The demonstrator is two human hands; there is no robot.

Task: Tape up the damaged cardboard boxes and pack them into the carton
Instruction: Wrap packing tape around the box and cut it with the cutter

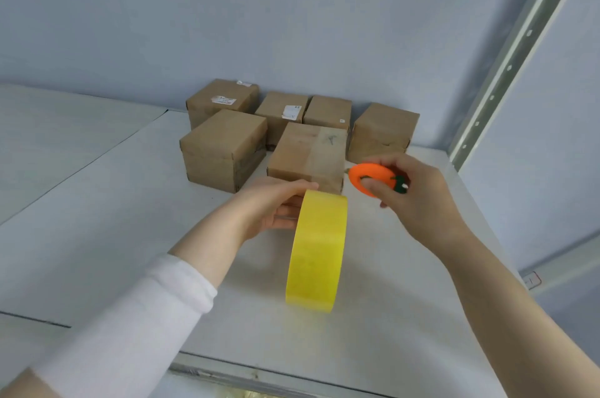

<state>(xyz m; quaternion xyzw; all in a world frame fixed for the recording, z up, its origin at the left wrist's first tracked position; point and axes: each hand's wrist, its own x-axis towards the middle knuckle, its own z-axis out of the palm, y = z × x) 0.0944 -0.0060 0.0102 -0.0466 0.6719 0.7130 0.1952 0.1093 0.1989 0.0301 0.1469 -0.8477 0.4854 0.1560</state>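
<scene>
Several brown cardboard boxes stand in a cluster at the back of a white shelf [97, 202], against the wall. The nearest box [308, 154] has a strip of clear tape across its top. My left hand [276, 206] grips a large roll of yellow tape [316, 251] from its left side, holding it upright on edge just in front of that box. My right hand [412, 193] holds a small round orange cutter [371, 178] with a green tip, right of the nearest box and above the shelf.
A second box [224, 147] stands left of the nearest one, with others [383, 131] behind. A perforated metal upright [506, 66] runs up the right side. The shelf's front edge [259, 375] lies close below my arms.
</scene>
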